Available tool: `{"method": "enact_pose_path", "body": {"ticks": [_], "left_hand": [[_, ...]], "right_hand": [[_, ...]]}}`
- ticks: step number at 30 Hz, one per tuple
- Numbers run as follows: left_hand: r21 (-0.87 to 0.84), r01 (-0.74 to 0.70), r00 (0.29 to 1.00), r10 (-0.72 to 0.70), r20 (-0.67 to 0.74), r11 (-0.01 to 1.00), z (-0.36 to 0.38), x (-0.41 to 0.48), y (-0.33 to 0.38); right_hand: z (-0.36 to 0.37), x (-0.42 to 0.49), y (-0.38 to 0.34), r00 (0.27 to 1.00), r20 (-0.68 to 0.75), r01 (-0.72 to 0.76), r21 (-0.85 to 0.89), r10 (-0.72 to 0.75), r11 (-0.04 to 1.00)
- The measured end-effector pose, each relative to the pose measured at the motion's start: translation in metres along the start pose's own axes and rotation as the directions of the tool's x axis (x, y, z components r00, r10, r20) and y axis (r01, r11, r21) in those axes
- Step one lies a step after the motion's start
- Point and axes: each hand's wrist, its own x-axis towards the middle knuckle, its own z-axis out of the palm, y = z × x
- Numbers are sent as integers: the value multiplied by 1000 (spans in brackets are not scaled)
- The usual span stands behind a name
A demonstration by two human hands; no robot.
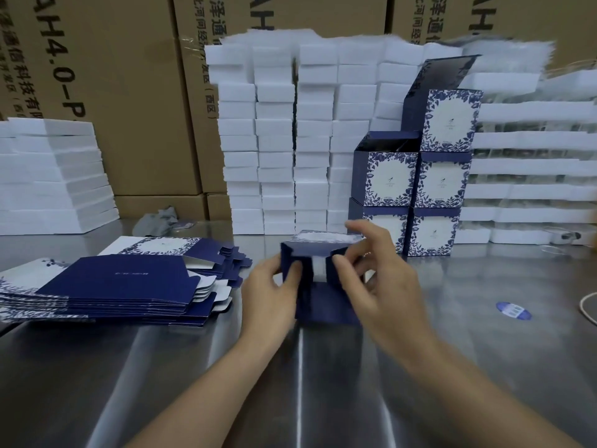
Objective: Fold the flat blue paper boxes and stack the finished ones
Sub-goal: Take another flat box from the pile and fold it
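A half-folded blue box (323,295) stands on the steel table (161,367) at the centre, its end flaps partly turned in. My left hand (268,292) grips its left side, thumb on a flap. My right hand (378,279) holds the right side, with its thumb pressing the right flap inward. A pile of flat blue box blanks (113,282) lies to the left. Several finished blue-and-white floral boxes (420,189) are stacked behind, right of centre; the top one has its lid open.
White foam blocks (290,140) are stacked high at the back, more at the left (48,176) and right (529,176). Brown cartons (113,76) form the back wall. A blue oval sticker (513,310) and a white cord (586,305) lie at the right. A grey rag (158,218) lies behind the blanks.
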Motion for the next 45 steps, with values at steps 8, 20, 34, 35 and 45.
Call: {"method": "enact_pose_path", "body": {"ticks": [8,20,34,35,45], "left_hand": [[-718,479,790,-604,104,504,-11,7,9],[-672,573,778,-571,264,470,1,-4,17],[-390,430,900,-423,110,814,9,-12,26],[-390,440,894,-434,108,809,9,-11,24],[-352,416,909,-379,171,838,10,-13,26]], "right_hand": [[17,-17,-21,939,304,240,-252,-159,937],[26,-10,-8,669,363,-743,344,648,574],[18,-3,-3,626,204,-705,561,753,434],[18,-2,-3,613,226,-717,560,757,414],[16,2,-3,565,284,-769,522,775,369]]}}
